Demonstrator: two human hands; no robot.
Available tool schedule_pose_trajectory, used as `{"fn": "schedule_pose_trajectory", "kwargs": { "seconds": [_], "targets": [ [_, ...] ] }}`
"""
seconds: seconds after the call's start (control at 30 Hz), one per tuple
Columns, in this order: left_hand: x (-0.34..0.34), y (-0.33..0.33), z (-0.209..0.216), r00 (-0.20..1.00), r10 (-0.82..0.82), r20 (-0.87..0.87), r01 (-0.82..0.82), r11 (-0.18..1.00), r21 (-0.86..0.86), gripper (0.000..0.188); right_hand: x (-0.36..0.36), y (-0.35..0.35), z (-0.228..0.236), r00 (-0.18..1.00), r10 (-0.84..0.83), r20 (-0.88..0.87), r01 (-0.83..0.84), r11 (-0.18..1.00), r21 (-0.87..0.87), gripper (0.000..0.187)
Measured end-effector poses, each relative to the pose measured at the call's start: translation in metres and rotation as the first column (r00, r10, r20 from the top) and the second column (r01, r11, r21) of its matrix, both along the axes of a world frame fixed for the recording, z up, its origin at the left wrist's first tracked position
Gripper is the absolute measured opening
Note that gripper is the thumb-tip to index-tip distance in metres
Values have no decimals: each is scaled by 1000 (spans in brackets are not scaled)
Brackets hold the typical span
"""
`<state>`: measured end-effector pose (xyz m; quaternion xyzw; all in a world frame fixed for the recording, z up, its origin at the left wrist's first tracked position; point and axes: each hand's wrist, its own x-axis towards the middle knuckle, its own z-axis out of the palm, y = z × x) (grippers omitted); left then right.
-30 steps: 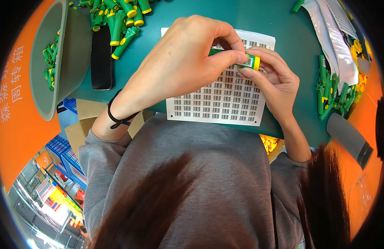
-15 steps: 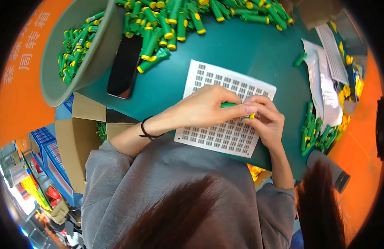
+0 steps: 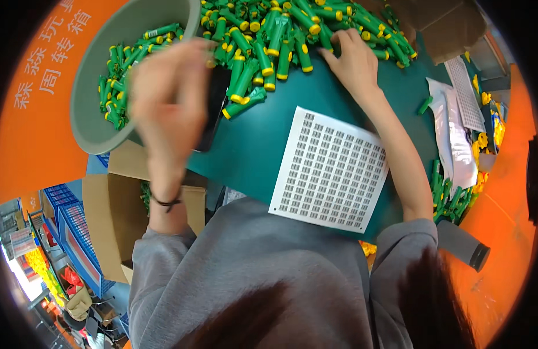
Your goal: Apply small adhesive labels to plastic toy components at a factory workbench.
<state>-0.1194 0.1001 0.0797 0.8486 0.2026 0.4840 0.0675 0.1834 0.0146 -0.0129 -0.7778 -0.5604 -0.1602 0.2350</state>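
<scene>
My left hand [image 3: 170, 99], smeared by motion, is raised over the near rim of a grey-green basin [image 3: 91, 136]. Its fingers are too blurred to show whether they hold anything. Inside the basin lie green tubes with yellow ends [image 3: 115, 87], some with white labels. My right hand [image 3: 357, 64] reaches to the near edge of a heap of similar wrapped green tubes [image 3: 274, 35], thumb and fingers apart beside one of them. Between my forearms a white sheet of small barcode labels [image 3: 333, 168] lies on the green table [image 3: 242, 154].
A black phone [image 3: 213, 110] lies partly behind my left hand. At the right are a silver plastic bag [image 3: 455, 134], a white keyboard [image 3: 463, 93], more green tubes [image 3: 449, 200] and a grey cylinder [image 3: 463, 244]. An open cardboard box [image 3: 106, 221] stands below the table at left.
Both hands have left the label sheet, where they were together on a green tube. The left has swung up to the basin, the right out to the heap.
</scene>
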Motion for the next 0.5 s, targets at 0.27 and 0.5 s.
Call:
{"fn": "schedule_pose_trajectory", "kwargs": {
  "seconds": [0.27, 0.5],
  "targets": [
    [56, -47, -80, 900, -365, -238, 288, 908, -305, 18, -4, -58, 24, 859, 33, -511, 20, 995, 98, 27],
    [59, -43, -95, 887, -388, -250, 315, 905, -284, 9, -64, -177, 18, 36, 227, -973, -22, 974, 226, 30]
  ]
}}
